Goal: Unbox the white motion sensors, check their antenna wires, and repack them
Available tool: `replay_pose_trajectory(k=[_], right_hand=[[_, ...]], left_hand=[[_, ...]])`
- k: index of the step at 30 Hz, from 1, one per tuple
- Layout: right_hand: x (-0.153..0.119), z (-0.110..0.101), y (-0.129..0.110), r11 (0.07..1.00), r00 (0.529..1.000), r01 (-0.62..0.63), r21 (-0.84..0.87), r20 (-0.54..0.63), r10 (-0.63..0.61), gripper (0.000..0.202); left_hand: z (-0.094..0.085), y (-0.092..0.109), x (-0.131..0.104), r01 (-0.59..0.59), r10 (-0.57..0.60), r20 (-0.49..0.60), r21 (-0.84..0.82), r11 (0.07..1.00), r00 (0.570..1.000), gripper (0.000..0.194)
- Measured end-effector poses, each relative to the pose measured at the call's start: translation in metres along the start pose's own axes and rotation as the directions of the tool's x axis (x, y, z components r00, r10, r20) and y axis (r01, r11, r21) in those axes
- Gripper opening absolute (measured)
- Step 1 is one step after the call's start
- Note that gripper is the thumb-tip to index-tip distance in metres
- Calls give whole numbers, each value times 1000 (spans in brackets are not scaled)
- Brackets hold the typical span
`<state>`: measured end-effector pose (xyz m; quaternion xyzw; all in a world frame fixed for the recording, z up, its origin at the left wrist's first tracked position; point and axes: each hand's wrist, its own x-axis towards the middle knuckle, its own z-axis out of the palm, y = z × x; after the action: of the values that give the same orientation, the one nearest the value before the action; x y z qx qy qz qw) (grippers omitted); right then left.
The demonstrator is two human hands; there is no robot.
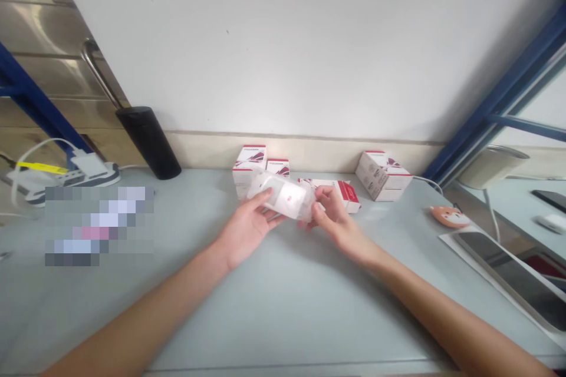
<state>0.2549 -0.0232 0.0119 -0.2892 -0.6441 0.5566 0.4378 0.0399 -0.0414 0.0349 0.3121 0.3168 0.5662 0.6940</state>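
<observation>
No wording legible in shot. Ctr frame, a clear pkt (302, 205) shows a small red mark (289, 199) on white, too blurred to read. Just above and left, the tall ctn (249, 159) carries a line of dark print on top, illeg.; the small ctn (278, 166) beside it bears similar print, likewise illeg. Right of ctr, the flat ctn (344, 192) has an unclear white mark (351, 191) on red. Mid-right, the angled ctn (398, 182) displays blurred dark symbols on its side.

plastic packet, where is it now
Near the centre of the head view, the plastic packet is held by the left hand and right hand, in front of white boxes.
</observation>
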Motion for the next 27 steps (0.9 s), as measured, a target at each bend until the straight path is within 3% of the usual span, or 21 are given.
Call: replay_pose_trajectory(k=[2, 7, 10, 12, 14, 16, 18, 20, 23, 27], right_hand=[[1, 1, 0, 999, 999, -34, 20, 25, 33, 39], [4, -2, 2, 985, 977, -112, 132, -168, 134, 56], [4, -5, 2, 984, 969, -122, 128, -199, 146, 49], [4, -6, 0, 985, 959, -106, 133, -248, 137, 40], [5, -8, -3, 984, 952, -90, 154, -279, 130, 33], [7, -11, -6, 980, 951, -88, 178, -278, 136, 28], [10, -14, -9, 976, 955, -100, 192, -257, 148, 29], [11, -18, -9, 985, 956, -79, 155, -269, 119, 31], [10, -21, -5, 1000, 954, 0, -19, -301, -6, 40], [9, -24, 0, 946, 959, 122, -300, -210, -190, 34]], left_hand=[[1, 0, -1, -20, 19, 10, 11, 1000, 1000, 42], [3, -3, -1, -12, 9, 53, 47, 999, 999, 51], [1, -6, -2, -59, 52, 70, 101, 993, 996, 68], [-3, -9, -2, -134, 120, 69, 250, 959, 990, 93], [-9, -11, -2, -259, 236, 109, 494, 830, 966, 113], [-17, -13, -1, -389, 354, 212, 731, 561, 911, 102], [-23, -14, 1, -428, 407, 300, 862, 272, 863, 64], [-25, -13, 4, -448, 409, 373, 888, 102, 833, 44], [-22, -11, 5, -490, 384, 441, 871, 38, 811, 46], [-13, -8, -2, -384, 304, 319, 906, 181, 897, 48]])
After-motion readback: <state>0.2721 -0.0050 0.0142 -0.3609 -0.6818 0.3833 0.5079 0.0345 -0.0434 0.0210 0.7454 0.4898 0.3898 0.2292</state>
